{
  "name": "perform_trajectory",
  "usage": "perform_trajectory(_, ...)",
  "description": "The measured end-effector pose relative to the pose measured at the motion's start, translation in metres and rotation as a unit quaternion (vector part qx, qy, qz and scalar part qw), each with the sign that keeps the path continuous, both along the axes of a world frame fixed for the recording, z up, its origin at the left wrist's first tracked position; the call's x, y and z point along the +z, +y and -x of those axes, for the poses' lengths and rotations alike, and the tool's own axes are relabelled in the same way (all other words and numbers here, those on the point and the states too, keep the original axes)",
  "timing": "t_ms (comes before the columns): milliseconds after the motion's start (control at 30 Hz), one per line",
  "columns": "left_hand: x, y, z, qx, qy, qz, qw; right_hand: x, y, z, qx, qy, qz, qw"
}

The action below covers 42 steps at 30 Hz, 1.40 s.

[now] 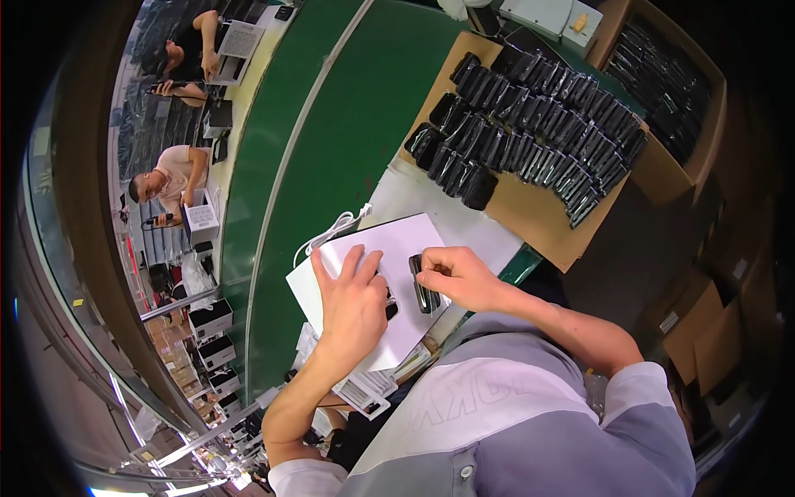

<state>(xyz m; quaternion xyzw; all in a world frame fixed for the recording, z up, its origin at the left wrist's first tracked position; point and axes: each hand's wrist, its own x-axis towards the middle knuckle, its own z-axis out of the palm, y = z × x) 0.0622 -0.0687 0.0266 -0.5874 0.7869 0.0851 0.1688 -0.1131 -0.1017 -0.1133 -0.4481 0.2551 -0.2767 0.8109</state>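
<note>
A white box or insert point(406, 236) lies tilted on the bench just before me. My left hand point(352, 302) rests on it with the fingers spread, partly covering a dark piece point(392, 308) set in the white surface. My right hand point(455, 277) has thumb and fingers closed on a slim black item point(428, 300), which looks wrapped in clear plastic. That item is at the right part of the white surface; whether it sits in a slot I cannot tell. A coiled white cable point(327, 232) lies beyond the box's far left edge.
Rows of black plastic-wrapped items point(530, 124) cover a cardboard sheet point(542, 236) at the right. Beyond stands a carton point(704, 149) holding more. A green work surface point(356, 108) stretches ahead. White trays point(364, 393) lie near me. Two people work across at the left.
</note>
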Motion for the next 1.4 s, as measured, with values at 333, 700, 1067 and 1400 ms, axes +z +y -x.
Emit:
perform_trajectory(333, 0.025, 0.007, -0.045, 0.176, 0.154, 0.173, 0.957, 0.015, -0.012, -0.019, 0.047, -0.020, 0.005, 0.999)
perform_trajectory(700, -0.029, 0.066, -0.085, 0.460, 0.363, 0.173, 0.792, 0.041, -0.019, -0.042, 0.114, 0.015, 0.094, 0.989)
perform_trajectory(1067, -0.031, 0.060, -0.091, 0.474, 0.394, 0.150, 0.773, 0.043, -0.030, -0.054, 0.167, 0.035, 0.071, 0.983)
perform_trajectory(1400, -0.035, 0.068, -0.102, 0.485, 0.406, 0.134, 0.763, 0.043, -0.029, -0.055, 0.210, 0.016, 0.021, 0.977)
